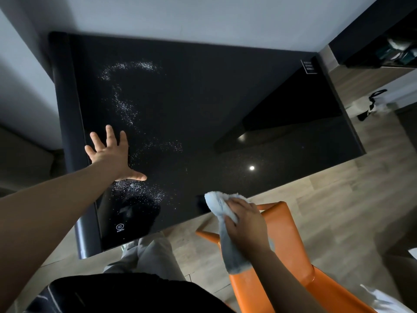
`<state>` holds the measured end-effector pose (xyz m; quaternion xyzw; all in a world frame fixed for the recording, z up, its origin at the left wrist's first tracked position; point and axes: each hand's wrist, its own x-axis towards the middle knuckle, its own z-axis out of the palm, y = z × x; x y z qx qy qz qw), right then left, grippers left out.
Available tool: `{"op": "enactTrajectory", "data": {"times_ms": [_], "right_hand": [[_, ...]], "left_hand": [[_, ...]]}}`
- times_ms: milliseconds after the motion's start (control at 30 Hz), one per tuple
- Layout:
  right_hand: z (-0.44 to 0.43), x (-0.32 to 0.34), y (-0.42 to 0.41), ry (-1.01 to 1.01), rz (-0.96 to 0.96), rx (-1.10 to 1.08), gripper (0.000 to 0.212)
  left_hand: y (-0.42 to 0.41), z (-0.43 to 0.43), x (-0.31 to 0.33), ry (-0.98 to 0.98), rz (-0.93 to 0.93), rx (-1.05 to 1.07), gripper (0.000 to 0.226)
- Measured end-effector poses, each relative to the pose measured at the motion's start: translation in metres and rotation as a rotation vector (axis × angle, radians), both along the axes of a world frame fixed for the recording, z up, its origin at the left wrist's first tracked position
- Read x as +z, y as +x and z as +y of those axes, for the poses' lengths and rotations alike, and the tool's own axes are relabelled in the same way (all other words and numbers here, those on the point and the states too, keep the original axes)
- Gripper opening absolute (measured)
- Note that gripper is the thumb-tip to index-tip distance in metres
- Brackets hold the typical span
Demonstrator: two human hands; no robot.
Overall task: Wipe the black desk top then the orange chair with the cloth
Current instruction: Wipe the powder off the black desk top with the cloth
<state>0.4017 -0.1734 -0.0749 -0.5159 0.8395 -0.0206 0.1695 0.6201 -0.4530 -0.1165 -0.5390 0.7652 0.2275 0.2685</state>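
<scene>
At the lower right of the head view, the right hand (244,224) grips the bunched cloth (222,224) at the near edge of the black worktop (214,105), above the orange chair (286,236). The left hand (111,154) lies spread flat and empty at centre left, among white specks (126,107). Wiping well probably means long overlapping strokes from the far upper-left trail toward the near edge. The surface is otherwise bare, so sweeps have open room; the specks sit close to the left rim.
</scene>
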Motion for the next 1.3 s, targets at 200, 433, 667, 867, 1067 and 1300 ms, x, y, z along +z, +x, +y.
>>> {"op": "enactTrajectory", "data": {"times_ms": [200, 433, 667, 867, 1067, 1300], "right_hand": [[-0.07, 0.019, -0.014, -0.093, 0.04, 0.028, 0.039], [-0.179, 0.023, -0.022, -0.163, 0.023, 0.108, 0.035], [-0.288, 0.018, -0.03, -0.231, 0.028, 0.204, 0.033], [-0.371, 0.01, -0.041, -0.217, 0.066, 0.257, 0.037], [-0.441, -0.004, -0.049, -0.198, 0.087, 0.294, 0.038], [-0.506, -0.02, -0.045, -0.185, 0.121, 0.333, 0.038]], "left_hand": [[0.006, -0.008, 0.005, -0.05, -0.025, -0.064, 0.139], [0.023, -0.036, 0.008, -0.144, 0.128, 0.084, 0.111], [0.027, -0.07, -0.002, -0.163, 0.118, 0.125, 0.119], [0.02, -0.1, -0.01, -0.097, 0.044, 0.156, 0.132], [0.018, -0.105, -0.022, -0.034, 0.091, 0.211, 0.14], [0.018, -0.107, -0.027, 0.003, 0.104, 0.234, 0.14]]}}
